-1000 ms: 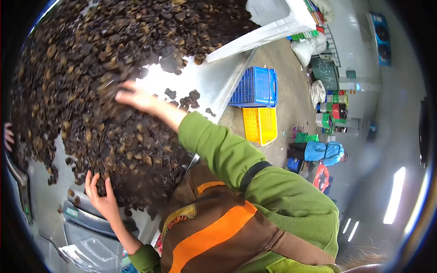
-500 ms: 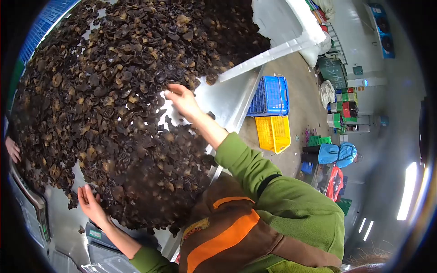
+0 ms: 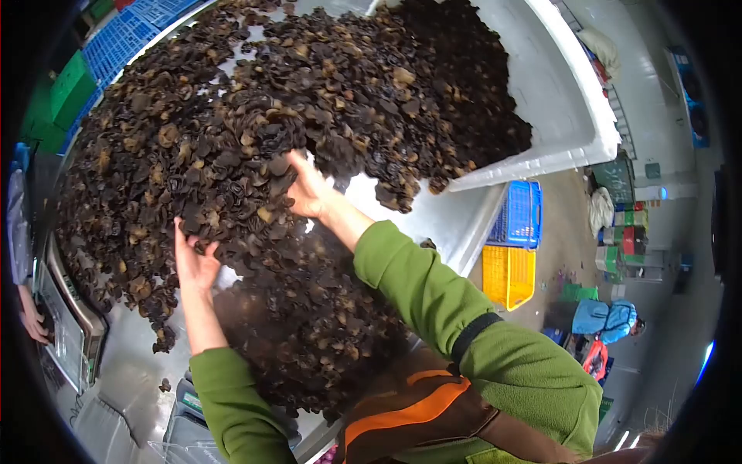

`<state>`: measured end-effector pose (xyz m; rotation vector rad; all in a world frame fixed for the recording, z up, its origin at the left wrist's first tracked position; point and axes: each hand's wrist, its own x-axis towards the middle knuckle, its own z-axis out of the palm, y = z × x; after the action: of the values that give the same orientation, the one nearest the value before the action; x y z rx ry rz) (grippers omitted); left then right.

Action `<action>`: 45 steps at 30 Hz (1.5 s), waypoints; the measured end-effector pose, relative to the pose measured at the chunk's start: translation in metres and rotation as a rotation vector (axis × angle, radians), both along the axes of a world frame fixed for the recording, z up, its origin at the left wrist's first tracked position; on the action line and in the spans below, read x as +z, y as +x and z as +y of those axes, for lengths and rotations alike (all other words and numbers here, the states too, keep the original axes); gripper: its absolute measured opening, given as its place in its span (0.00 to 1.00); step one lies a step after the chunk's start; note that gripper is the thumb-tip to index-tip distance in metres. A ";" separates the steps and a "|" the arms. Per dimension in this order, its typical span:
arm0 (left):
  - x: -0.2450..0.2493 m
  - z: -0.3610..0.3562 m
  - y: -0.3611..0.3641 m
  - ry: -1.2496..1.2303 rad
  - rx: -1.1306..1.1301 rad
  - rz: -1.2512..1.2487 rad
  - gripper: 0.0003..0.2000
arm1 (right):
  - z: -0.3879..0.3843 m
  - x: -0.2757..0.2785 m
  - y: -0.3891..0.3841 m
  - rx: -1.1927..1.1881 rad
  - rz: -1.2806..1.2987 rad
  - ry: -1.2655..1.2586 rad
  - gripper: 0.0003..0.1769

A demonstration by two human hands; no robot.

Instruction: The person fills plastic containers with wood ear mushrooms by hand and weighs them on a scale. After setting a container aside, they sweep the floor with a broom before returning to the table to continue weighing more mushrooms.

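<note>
A broad heap of dark brown wood ear mushrooms (image 3: 201,166) covers the metal table (image 3: 139,371). My left hand (image 3: 197,263) presses against the heap's near left side, fingers stretched and thumb apart. Facing it from the right, my right hand (image 3: 311,189) lies against the mushrooms with its fingers spread; some fingertips are hidden among them. A raised mass sits between both palms. Closer to my apron, another mound of mushrooms (image 3: 309,325) looks blurred.
A white tub (image 3: 541,158) tips more mushrooms onto the table's far right. Scales (image 3: 85,309) stand at left, near another person's hand (image 3: 32,319). Blue (image 3: 516,216) and yellow crates (image 3: 506,278) are stacked on the floor. A person in blue (image 3: 603,317) is farther back.
Both hands have moved forward and closer together, pushing mushrooms away from me. A gap now shows between that mass and the nearer mound. The view has shifted.
</note>
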<state>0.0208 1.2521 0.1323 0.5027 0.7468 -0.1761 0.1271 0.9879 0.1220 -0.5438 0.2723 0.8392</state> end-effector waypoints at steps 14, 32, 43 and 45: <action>0.055 0.011 -0.137 0.836 -0.303 -0.146 0.16 | 0.052 0.106 -0.122 0.615 -1.353 -0.609 0.40; 0.077 0.005 -0.173 1.315 0.010 0.020 0.18 | -0.064 0.081 -0.071 0.046 -0.679 -0.984 0.31; 0.000 0.097 -0.022 0.339 -0.033 0.051 0.35 | 0.062 0.069 0.044 0.126 0.000 -0.559 0.47; 0.007 0.093 0.001 0.244 -0.115 -0.004 0.36 | 0.086 0.029 0.055 0.295 -0.293 -0.370 0.57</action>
<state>0.0219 1.3449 0.1396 0.7786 0.7395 -0.1923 0.1825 1.0740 0.1505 -1.0621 0.0763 0.9856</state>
